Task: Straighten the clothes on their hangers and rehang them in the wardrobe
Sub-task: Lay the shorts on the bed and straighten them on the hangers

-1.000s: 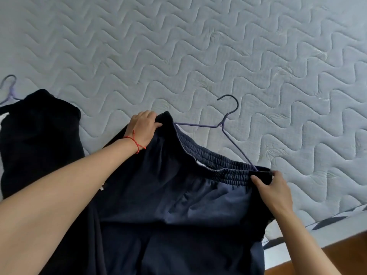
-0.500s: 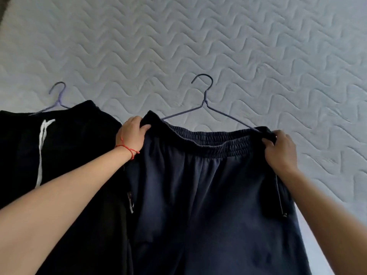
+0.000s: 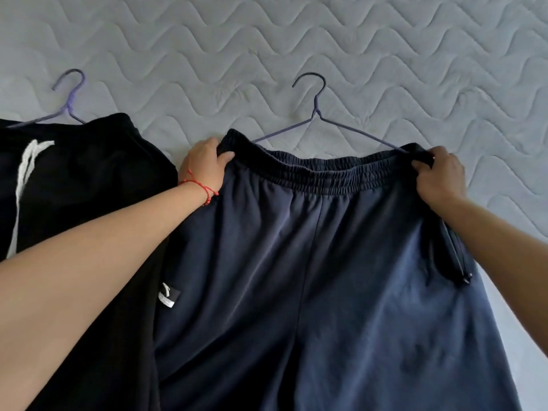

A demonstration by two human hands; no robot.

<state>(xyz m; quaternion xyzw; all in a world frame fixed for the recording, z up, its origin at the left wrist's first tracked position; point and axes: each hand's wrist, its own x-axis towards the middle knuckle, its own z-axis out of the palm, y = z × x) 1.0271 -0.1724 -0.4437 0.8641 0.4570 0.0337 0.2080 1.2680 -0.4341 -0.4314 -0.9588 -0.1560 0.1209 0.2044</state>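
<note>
Navy blue trousers with an elastic waistband lie flat on the mattress, their waist stretched over a thin purple wire hanger whose hook points away from me. My left hand, a red string around its wrist, grips the waistband's left corner. My right hand pinches the waistband's right corner, where the hanger arm goes under the cloth. The hanger's lower bar is hidden inside the trousers.
A black garment with a white drawstring lies to the left on a second purple hanger, partly under my left forearm. The grey quilted mattress fills the rest of the view.
The trousers and hanger have swung from tilted to square in front of me, and the waistband is now pulled out straight between both hands. The black garment shows more at the left.
</note>
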